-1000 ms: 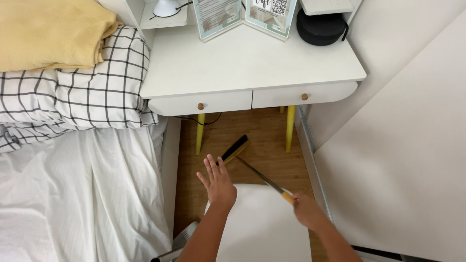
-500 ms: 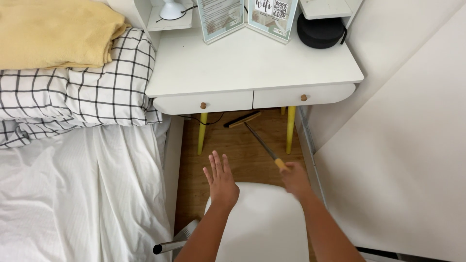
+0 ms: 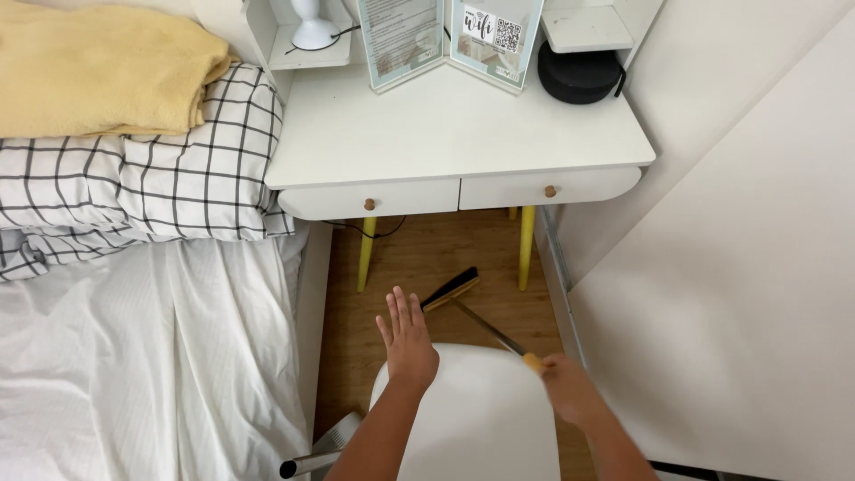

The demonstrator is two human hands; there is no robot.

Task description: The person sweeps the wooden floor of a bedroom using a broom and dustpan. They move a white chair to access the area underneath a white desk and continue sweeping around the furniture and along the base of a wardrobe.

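Note:
My right hand point(image 3: 568, 390) grips the yellow end of a broom handle point(image 3: 499, 337). The thin handle runs up and left to a dark broom head point(image 3: 451, 289) on the wooden floor point(image 3: 419, 254) under the white desk point(image 3: 454, 142). My left hand point(image 3: 407, 338) is flat with fingers spread, resting on the back edge of a white chair seat point(image 3: 472, 419) directly below me. The broom head lies between the desk's two yellow legs point(image 3: 365, 254).
A bed with white sheets point(image 3: 134, 356), checked pillows point(image 3: 151, 178) and a yellow blanket point(image 3: 98, 76) fills the left. The desk bears a folded card, a lamp base and a black round object point(image 3: 581, 76). A white wall point(image 3: 739, 267) closes the right. A dustpan point(image 3: 329, 443) lies beside the chair.
The broom head swept forward under the desk and has now come back toward the chair. My right hand pulled back and down with the handle. My left hand stayed on the chair.

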